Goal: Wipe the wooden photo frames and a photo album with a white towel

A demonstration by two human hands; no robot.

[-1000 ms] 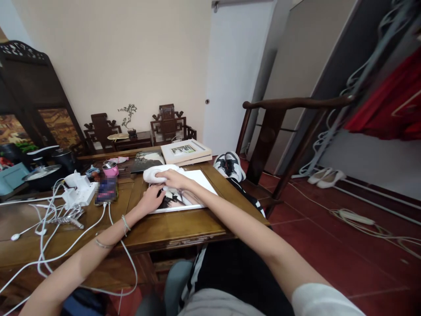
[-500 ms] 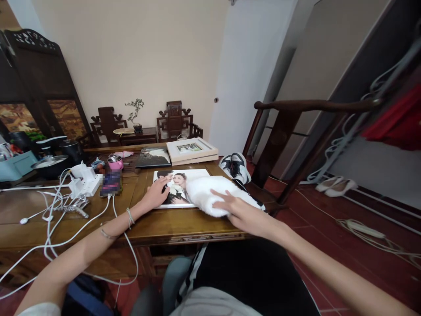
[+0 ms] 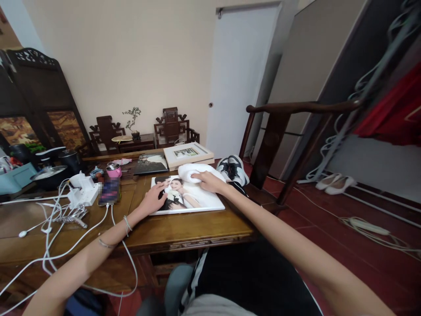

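A white-bordered photo panel [image 3: 200, 202] showing a couple lies flat on the wooden table [image 3: 184, 228]. My left hand [image 3: 154, 198] rests flat on the panel's left part, fingers stretched out, holding it down. My right hand [image 3: 207, 181] presses a folded white cloth [image 3: 190, 171] onto the panel's far right corner, fingers bent over the cloth.
Behind the panel lie a dark photo book [image 3: 150, 163] and stacked white frames [image 3: 188, 153]. To the left are a phone [image 3: 108, 191], a white power strip [image 3: 82, 193] with tangled cables, a pink cup [image 3: 113, 170] and pots. A wooden chair [image 3: 279, 140] and sneakers [image 3: 234, 169] stand right.
My right hand has carried the cloth from the panel's near right edge back up to its far right corner. My left hand stays on the panel's left part.
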